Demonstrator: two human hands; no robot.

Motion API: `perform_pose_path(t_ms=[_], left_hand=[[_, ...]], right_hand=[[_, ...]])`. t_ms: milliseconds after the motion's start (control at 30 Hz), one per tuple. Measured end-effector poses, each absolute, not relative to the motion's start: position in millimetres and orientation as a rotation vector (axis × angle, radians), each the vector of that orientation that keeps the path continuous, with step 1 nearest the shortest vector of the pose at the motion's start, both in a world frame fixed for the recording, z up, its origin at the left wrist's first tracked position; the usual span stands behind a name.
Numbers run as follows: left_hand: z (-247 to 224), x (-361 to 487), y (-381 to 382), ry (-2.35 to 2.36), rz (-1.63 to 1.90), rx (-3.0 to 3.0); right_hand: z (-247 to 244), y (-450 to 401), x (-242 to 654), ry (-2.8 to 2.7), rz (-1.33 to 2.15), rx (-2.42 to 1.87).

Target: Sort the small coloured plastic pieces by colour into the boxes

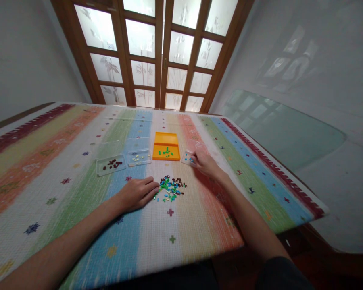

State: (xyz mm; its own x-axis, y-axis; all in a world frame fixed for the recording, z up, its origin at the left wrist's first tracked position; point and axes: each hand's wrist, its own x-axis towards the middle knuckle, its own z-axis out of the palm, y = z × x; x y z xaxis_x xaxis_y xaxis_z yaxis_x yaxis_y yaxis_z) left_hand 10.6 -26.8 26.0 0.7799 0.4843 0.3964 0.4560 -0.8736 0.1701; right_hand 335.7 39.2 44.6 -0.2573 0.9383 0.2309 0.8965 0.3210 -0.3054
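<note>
- Clear box at ten o'clock from the heap, with twelve toward the doors: thin, see-through plastic, holding chunky dark brown bricks.
- Second clear box, between ten and eleven: shallow and rectangular, with small pale yellow pieces.
- Left hand at nine: palm down, fingers close together, fingertips at the heap's edge. I cannot tell whether anything is held beneath.
- Orange box at twelve: opaque, opened flat, green pieces in its near half.
- Heap: loose, hard little bricks in green, blue, brown and cream, rounded overall with no clear long axis. The left hand is nearer; the heap lies at three o'clock from it, eight from the right.
- Third clear box at one: blue pieces inside.
- Right hand at two: fingertips bunched together over that box; whether they pinch a piece, I cannot tell.
- Tablecloth beneath: striped, woven-looking.
</note>
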Motion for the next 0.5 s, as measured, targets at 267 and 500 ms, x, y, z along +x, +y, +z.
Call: perform_pose_path(t_ms=[267, 500], left_hand=[[25, 11, -27, 0.776, 0.665, 2.908], [26, 10, -27, 0.764, 0.675, 2.917]], right_hand=[[46, 49, 336, -2.246, 0.046, -1.639], [55, 37, 333, -2.246, 0.163, -1.445]])
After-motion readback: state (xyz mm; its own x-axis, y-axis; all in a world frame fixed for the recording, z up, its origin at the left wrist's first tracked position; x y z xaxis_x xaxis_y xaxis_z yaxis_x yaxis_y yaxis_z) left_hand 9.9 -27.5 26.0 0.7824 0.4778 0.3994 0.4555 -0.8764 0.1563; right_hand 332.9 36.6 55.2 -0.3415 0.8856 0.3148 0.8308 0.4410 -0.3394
